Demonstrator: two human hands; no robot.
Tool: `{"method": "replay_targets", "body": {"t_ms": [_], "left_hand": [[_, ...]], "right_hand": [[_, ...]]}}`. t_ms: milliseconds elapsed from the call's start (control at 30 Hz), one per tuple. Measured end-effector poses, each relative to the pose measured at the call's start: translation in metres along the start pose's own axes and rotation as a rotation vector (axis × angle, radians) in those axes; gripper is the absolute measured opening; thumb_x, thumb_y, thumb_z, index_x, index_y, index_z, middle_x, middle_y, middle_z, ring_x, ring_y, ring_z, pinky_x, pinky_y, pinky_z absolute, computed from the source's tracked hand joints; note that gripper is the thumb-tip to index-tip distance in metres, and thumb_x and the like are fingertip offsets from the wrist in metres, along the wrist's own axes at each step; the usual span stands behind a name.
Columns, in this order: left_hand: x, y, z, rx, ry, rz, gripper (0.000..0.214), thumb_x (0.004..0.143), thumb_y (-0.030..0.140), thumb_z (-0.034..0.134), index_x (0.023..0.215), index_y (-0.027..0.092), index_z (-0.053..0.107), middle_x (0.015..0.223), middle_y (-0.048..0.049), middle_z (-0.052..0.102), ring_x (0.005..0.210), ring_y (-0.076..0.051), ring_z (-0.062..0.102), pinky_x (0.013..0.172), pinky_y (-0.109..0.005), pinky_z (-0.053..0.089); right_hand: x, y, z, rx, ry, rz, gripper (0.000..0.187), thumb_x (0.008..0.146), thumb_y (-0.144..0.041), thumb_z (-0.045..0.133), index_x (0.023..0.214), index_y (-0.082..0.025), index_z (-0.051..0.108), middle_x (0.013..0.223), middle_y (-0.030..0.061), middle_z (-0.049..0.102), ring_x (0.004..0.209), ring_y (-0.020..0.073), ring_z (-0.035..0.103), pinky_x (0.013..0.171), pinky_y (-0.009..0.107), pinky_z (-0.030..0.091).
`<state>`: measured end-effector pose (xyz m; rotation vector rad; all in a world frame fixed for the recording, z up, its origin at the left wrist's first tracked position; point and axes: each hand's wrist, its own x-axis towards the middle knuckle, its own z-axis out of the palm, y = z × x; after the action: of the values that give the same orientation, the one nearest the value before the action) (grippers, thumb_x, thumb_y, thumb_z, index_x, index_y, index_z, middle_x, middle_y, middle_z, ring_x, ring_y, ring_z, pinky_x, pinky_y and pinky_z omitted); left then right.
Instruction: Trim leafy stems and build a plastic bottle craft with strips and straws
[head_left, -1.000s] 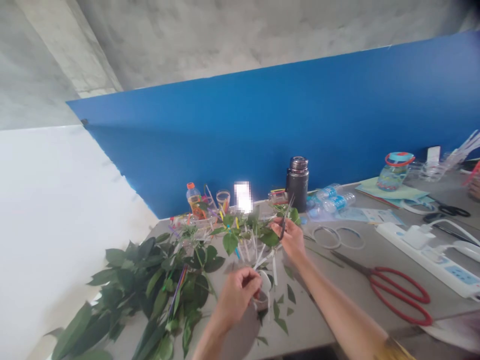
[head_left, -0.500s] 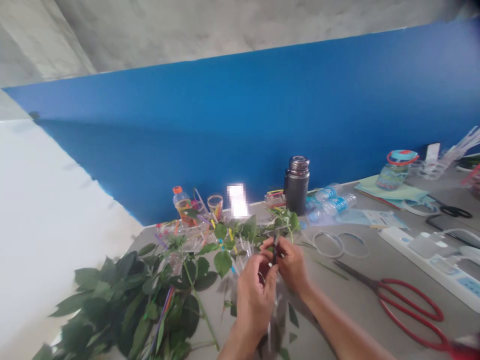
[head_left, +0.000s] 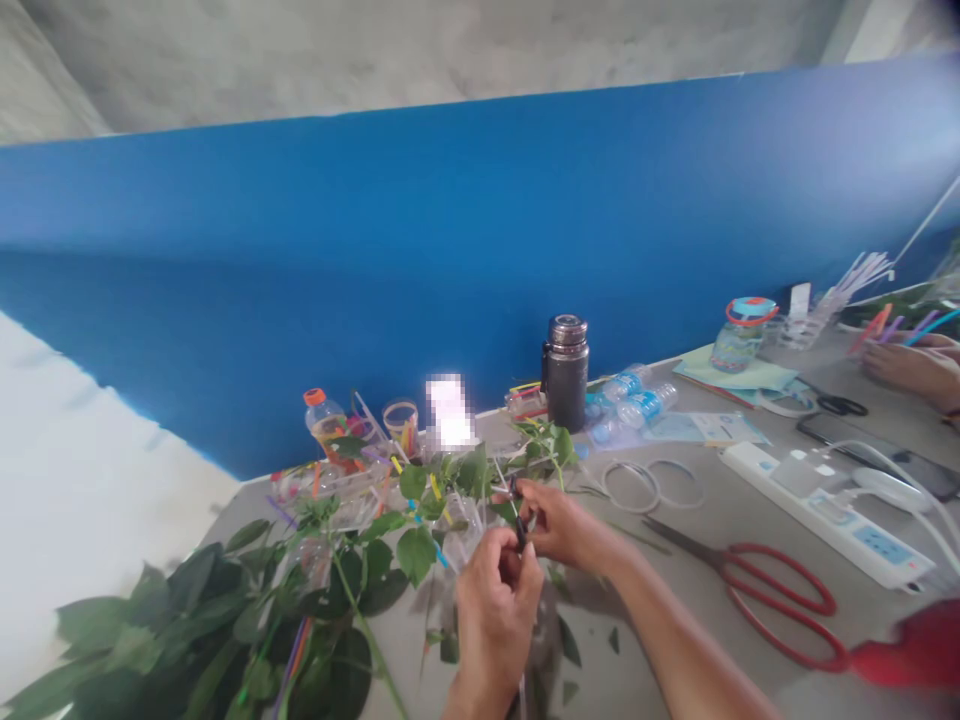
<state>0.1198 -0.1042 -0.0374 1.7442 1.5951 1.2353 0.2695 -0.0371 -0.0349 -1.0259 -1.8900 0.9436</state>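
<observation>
My left hand [head_left: 496, 590] is closed, its thumb and fingers pinched round the lower end of a small slim black object [head_left: 520, 530] whose kind I cannot make out. The fingers of my right hand [head_left: 551, 520] are closed near the upper end of the same object. A thin pale stick or straw [head_left: 501, 472] runs up past the fingers, and another pale length shows below the left hand. Green leafy stems [head_left: 416, 555] lie just beyond and to the left, among coloured straws [head_left: 439, 500].
Dark leaves [head_left: 172, 630] pile at the left. Red-handled scissors [head_left: 780, 580] and a white power strip [head_left: 832, 520] lie at the right. A black flask [head_left: 568, 375], plastic bottles [head_left: 645, 405] and an orange-capped bottle [head_left: 326, 425] line the back. Another person's hand [head_left: 911, 365] holds coloured straws far right.
The view has turned to the right, bringing another person's hand into sight. The black object now tilts more to the left between my hands, which stay close together.
</observation>
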Motion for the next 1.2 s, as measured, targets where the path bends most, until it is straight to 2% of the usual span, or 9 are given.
{"method": "replay_targets", "body": {"t_ms": [67,200,367,467,533,633,733,900,1200], "left_hand": [[0.003,0.006,-0.001,-0.012,-0.016,-0.05,0.013,0.087,0.037,0.06,0.082,0.025,0.06,0.062,0.0003,0.061,0.056,-0.018,0.056,0.059,-0.029,0.042],[0.006,0.02,-0.004,-0.069,-0.029,-0.073,0.012,0.091,0.033,0.055,0.089,0.023,0.061,0.071,-0.0025,0.066,0.065,-0.019,0.062,0.065,-0.03,0.045],[-0.004,0.028,0.0,-0.08,-0.196,-0.031,0.038,0.088,0.025,0.059,0.126,0.022,0.06,0.088,-0.0066,0.072,0.071,-0.02,0.064,0.069,-0.032,0.047],[-0.011,0.031,0.003,0.019,-0.372,0.013,0.014,0.086,0.021,0.058,0.092,0.022,0.071,0.08,-0.0063,0.071,0.073,-0.021,0.063,0.07,-0.033,0.044],[-0.011,0.033,0.005,0.048,-0.395,0.033,0.015,0.086,0.02,0.056,0.077,0.022,0.069,0.078,-0.0052,0.071,0.075,-0.021,0.064,0.071,-0.032,0.043],[-0.002,0.036,0.008,0.039,-0.367,0.042,0.017,0.086,0.02,0.055,0.079,0.021,0.07,0.078,-0.0033,0.073,0.075,-0.019,0.064,0.072,-0.031,0.043],[0.013,0.037,0.015,0.034,-0.359,0.051,0.017,0.086,0.02,0.054,0.079,0.02,0.07,0.077,-0.003,0.073,0.074,-0.019,0.063,0.072,-0.03,0.042],[0.032,0.034,0.027,0.032,-0.334,0.051,0.017,0.085,0.019,0.055,0.074,0.019,0.068,0.074,-0.0032,0.071,0.071,-0.018,0.061,0.071,-0.03,0.042],[0.042,0.012,0.041,-0.318,-0.154,-0.007,0.014,0.083,0.028,0.063,0.08,0.018,0.072,0.073,-0.0045,0.072,0.07,-0.019,0.064,0.068,-0.029,0.047]], "right_hand": [[-0.001,0.001,-0.007,0.004,-0.015,0.005,0.042,0.068,-0.012,0.066,0.109,-0.019,0.071,0.078,-0.0024,0.068,0.059,0.0116,0.053,0.056,0.021,0.04],[-0.001,0.006,-0.005,-0.006,0.157,-0.012,0.043,0.073,-0.021,0.067,0.116,-0.019,0.074,0.068,-0.0021,0.069,0.053,0.0129,0.05,0.052,0.024,0.039],[0.002,0.008,-0.001,0.148,0.382,-0.006,0.034,0.08,-0.033,0.062,0.108,-0.019,0.076,0.097,0.0098,0.08,0.06,0.0173,0.062,0.058,0.029,0.05],[0.004,0.012,-0.015,0.141,0.623,0.144,0.046,0.08,-0.047,0.065,0.113,-0.017,0.074,0.096,0.0112,0.079,0.056,0.0178,0.06,0.057,0.031,0.049],[0.004,0.019,-0.031,0.011,0.755,0.272,0.048,0.079,-0.055,0.064,0.104,-0.016,0.076,0.084,0.0108,0.077,0.062,0.0216,0.062,0.06,0.032,0.048],[0.005,0.03,-0.052,-0.31,0.691,0.518,0.042,0.078,-0.061,0.063,0.076,-0.02,0.073,0.074,0.0117,0.072,0.073,0.028,0.065,0.065,0.035,0.043],[0.007,0.039,-0.059,-0.373,0.616,0.663,0.036,0.075,-0.058,0.068,0.065,-0.024,0.066,0.072,0.011,0.069,0.077,0.0293,0.065,0.068,0.036,0.039],[0.016,0.054,-0.043,0.04,0.698,0.546,0.034,0.055,-0.044,0.081,0.051,-0.023,0.054,0.052,0.0028,0.056,0.067,0.0244,0.058,0.063,0.033,0.036],[0.02,0.044,-0.047,0.539,0.858,0.191,0.043,0.058,-0.053,0.075,0.084,-0.023,0.058,0.075,0.0009,0.065,0.067,0.0177,0.061,0.065,0.031,0.049]]}}
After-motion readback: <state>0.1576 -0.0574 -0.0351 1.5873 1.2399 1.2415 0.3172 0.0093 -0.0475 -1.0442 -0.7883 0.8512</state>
